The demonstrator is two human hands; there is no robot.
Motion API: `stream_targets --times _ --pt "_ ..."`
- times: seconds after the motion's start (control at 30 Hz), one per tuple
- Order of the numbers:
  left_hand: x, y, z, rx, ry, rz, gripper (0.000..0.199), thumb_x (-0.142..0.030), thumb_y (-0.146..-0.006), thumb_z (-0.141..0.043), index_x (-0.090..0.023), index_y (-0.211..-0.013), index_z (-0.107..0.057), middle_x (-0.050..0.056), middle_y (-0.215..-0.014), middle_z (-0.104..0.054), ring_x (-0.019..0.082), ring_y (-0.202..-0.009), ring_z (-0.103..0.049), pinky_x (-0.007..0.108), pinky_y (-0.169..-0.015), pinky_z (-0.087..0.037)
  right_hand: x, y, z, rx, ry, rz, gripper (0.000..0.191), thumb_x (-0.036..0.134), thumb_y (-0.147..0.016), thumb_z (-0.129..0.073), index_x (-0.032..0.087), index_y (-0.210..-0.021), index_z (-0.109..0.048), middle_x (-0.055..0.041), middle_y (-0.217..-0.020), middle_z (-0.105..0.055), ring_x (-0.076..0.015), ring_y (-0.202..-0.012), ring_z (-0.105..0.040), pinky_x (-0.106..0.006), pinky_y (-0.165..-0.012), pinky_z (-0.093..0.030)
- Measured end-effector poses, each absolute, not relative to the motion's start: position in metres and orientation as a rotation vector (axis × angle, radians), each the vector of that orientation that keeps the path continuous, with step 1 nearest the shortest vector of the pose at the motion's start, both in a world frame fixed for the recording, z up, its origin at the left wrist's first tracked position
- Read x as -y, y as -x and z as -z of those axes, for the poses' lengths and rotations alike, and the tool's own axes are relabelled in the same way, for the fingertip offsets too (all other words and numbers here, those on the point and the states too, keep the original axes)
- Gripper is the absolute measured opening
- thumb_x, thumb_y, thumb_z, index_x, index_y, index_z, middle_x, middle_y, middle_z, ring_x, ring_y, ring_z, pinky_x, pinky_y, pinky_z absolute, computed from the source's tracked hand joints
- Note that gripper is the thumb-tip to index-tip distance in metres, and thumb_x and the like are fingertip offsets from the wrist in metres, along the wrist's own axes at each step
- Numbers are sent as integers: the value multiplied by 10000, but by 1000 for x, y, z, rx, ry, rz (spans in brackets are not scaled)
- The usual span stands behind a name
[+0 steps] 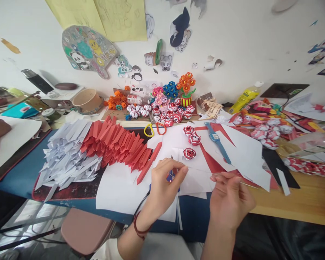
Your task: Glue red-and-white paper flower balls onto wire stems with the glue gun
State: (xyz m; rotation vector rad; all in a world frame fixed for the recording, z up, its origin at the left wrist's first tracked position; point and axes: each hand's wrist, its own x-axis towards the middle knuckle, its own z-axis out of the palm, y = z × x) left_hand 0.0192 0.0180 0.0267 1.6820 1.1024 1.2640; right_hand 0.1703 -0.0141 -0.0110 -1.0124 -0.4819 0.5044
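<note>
Thumb and forefinger of the left hand (169, 180) are pinched together, lower centre; the right hand (230, 195) has its thumb folded against curled fingers. A fine pale strand (200, 169), faint in the frame, stretches between them. Just above sit three red-and-white round paper roses (189, 153) on white paper sheets (124, 193), with a light-blue plastic watch (218, 142) to their right. Heaps of folded red paper pieces (119, 144) and white paper pieces (70, 155) fill centre left. Bare pale wood tabletop (308, 202) shows lower right; a sticker-dotted white wall (241, 32) spans the top.
</note>
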Motion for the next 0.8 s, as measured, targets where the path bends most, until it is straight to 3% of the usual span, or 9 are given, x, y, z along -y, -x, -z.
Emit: stream_targets --times 0.33,0.47,0.63,0.8 --pt "-29 8 -23 -1217 -1239 -1471 221 -351 -990 -649 -213 -844 -742 -6 -794 -706 129 -735 -586 258 -694 -461 16 -191 5 328 898 -442 331 469 -747 -893 170 -710 -754 41 -570 -634 -90 -549 -583 -249 -570 -480" --pt "-24 -2 -24 -1181 -1351 -1338 276 -383 -1027 -578 -219 -942 -782 8 -814 -736 133 -720 -603 269 -710 -486 16 -184 5 330 880 -473 325 474 -753 -888 173 -735 -765 37 -579 -644 -97 -555 -590 -259 -570 -481" --pt "-18 -28 -32 -1060 -1463 -1243 210 -376 -976 -657 -215 -1048 -770 20 -866 -758 136 -700 -601 281 -689 -493 16 -167 3 374 886 -533 306 472 -804 -849 182 -751 -766 34 -592 -656 -107 -559 -608 -270 -565 -486" --pt "-16 -43 -36 -1096 -1403 -1309 196 -349 -948 -695 -199 -837 -758 19 -791 -745 140 -664 -597 287 -650 -490 17 -160 1 396 914 -577 333 497 -816 -831 180 -745 -755 33 -589 -641 -117 -563 -615 -283 -569 -490"
